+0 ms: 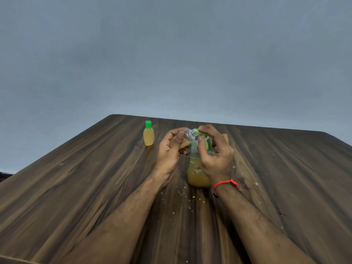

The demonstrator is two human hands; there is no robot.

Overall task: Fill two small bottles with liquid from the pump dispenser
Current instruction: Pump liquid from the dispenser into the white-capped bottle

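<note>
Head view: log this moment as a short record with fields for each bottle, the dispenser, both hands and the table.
capped bottle: small bottle, green cap on, yellowish liquid inside, upright on the table, left of the hands
open bottle: uncapped small bottle, tilted, mouth at the green nozzle, partly filled
pump dispenser: pump dispenser upright, amber liquid in its lower part
left hand: left hand grips the open bottle
right hand: right hand on the green pump head, fingers curled over it
table: dark wood-grain table, pale specks near the dispenser
</note>
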